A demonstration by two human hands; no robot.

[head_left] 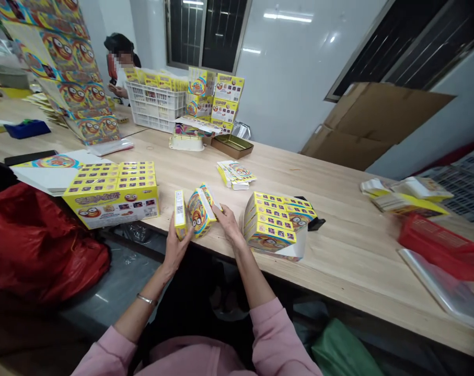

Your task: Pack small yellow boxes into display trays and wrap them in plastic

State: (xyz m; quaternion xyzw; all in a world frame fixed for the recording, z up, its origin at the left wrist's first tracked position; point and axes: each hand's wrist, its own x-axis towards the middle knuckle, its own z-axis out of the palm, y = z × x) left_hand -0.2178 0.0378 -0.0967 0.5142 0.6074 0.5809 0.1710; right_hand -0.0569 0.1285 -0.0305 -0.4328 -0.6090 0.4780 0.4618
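At the table's front edge my left hand point(174, 248) is closed around a small yellow carton point(180, 211) held on end, a white barcoded side facing up. My right hand point(228, 223) grips a pair of similar cartons point(200, 213) with cartoon faces, tilted against each other. My left thumb reaches across toward that pair. Right of my hands, a display box point(278, 256) lies with its white flap out and rows of small cartons point(270, 219) in it. Left of them stands a filled display box point(113, 196) with carton tops showing.
Flattened cartons point(237, 174) lie beyond my hands. Tall stacked display boxes point(74, 78), a white crate point(154, 104) of cartons and a gold-lined tray point(232, 145) stand farther back. A red basket point(442, 245) is at right. A co-worker point(121, 62) sits behind the crate.
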